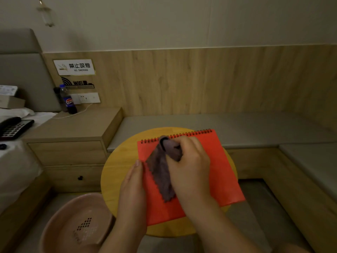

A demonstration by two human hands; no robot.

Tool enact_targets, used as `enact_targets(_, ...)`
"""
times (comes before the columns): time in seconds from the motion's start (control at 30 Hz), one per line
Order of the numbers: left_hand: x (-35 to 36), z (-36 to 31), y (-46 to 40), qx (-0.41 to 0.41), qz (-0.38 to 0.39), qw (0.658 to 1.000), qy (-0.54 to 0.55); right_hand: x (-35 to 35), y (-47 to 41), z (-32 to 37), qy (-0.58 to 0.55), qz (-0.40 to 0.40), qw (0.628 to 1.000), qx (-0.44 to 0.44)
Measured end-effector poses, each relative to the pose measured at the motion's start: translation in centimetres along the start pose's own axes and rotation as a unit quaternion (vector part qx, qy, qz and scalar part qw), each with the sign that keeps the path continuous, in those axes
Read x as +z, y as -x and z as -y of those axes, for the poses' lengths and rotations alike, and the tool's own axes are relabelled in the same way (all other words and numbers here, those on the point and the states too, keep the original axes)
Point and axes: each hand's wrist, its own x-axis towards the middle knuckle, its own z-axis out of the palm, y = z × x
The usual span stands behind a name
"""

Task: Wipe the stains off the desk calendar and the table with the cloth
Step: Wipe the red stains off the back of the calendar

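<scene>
A red spiral-bound desk calendar lies flat on a small round yellow table. My right hand grips a bunched grey-purple cloth and presses it onto the calendar's upper left part, near the spiral binding. The cloth's loose end trails down over the red cover. My left hand lies with straight fingers along the calendar's left edge, touching it. No stains can be made out in this dim view.
A pink plastic basin stands on the floor at the lower left of the table. A wooden nightstand with a cola bottle is to the left. A grey cushioned bench runs behind and to the right.
</scene>
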Motion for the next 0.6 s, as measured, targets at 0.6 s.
enact_targets(0.6,0.1,-0.7,0.3,-0.001,-0.060,0.998,-0.032,-7.8,-3.8,-4.8,0.005,0.008,0.986,0.166)
